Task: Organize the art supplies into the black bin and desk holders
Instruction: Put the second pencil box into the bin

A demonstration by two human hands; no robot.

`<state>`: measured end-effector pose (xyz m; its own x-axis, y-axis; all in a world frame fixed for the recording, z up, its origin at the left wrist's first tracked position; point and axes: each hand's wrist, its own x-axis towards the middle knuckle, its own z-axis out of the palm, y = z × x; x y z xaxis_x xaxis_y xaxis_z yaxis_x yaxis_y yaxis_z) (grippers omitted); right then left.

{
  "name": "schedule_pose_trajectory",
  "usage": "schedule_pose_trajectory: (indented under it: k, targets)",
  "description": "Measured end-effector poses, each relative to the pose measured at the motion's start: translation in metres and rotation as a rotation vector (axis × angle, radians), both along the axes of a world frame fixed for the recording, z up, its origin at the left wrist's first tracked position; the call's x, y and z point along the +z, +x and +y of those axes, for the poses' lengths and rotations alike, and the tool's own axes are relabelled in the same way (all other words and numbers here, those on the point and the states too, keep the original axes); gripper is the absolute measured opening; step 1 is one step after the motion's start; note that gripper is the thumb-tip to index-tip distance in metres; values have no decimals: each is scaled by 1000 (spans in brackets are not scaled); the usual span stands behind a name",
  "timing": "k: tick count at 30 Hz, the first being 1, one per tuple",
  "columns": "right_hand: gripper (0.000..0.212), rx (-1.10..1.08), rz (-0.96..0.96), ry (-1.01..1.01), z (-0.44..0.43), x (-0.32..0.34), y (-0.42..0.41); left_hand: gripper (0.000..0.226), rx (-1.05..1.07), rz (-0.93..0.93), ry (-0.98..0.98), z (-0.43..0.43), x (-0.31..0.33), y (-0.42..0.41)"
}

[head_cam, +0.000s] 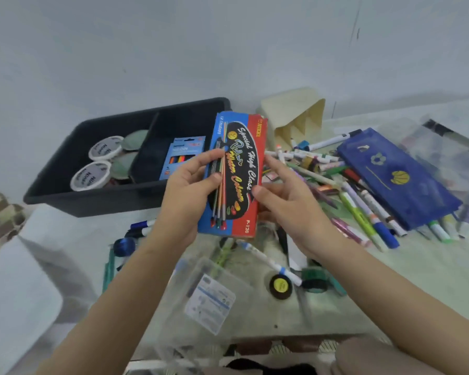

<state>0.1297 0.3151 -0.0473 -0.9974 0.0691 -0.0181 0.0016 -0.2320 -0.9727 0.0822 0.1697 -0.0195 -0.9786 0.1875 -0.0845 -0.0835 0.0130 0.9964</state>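
- Watercolour box [238, 171], red and blue and long, is held up in the air between both hands, just right of the black bin [92, 204] and above the cluttered table [417, 280].
- Left hand [190, 185] pinches the box's left edge, fingers curled, thumb pressed on the printed face.
- Right hand [287, 201] grips the right edge, thumb on the face and forefinger stretched straighter up along the side; the other fingers are hidden behind the box.
- By my reckoning the box is on its way into the bin: the right compartment already has a smaller pencil pack [183, 155] lying flat in it, and the left has round tubs [104, 147].
- Next move, I'd say, is to carry the box left and lay it flat beside or on that pack, tipping it to clear the rim.
- Far right of the bin stands a cream desk holder [295, 115]; loose markers [363, 201] and a blue pouch [390, 174] are not yet sorted.
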Motion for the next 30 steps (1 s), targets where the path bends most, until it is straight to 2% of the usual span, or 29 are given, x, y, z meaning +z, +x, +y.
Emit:
schedule_pose_trajectory:
  k: [2, 4, 6, 8, 9, 11, 14, 21, 26, 29, 30]
  targets:
    - [43, -22, -1, -14, -16, 5, -17, 32, -9, 59, -5, -19, 4, -12]
    - [37, -31, -25, -60, -27, 11, -39, 33, -15, 173, -88, -45, 1, -27]
    - [34, -42, -69, -41, -35, 16, -63, 38, 30, 384, -410, -74, -10, -49]
    - [30, -59, -121, -24, -41, 22, -87, 63, 74, 534, -835, -102, -23, -68]
    - [29, -61, -148, -33, -45, 24, -98, 73, 97, 534, -967, -112, -29, -74]
    - [24, -34, -205, -61, -55, 29, -118, 87, 136, 493, -1084, -123, -37, -80]
    - [19, -49, -325, -68, -71, 24, -149, 92, 139, 513, -1144, -129, -46, -83]
    - [18, -153, -580, 116, -87, -9, -199, 77, 167, 496, -1097, -127, -50, -84]
    - [16, -74, -653, 369, -90, -6, -201, 75, 194, 482, -1036, -125, -50, -84]
    - [18, 66, -618, 606, -93, 0, -192, 75, 205, 474, -991, -125, -48, -83]
    - [13, 78, -618, 644, -94, 2, -190, 75, 206, 472, -985, -125, -48, -83]
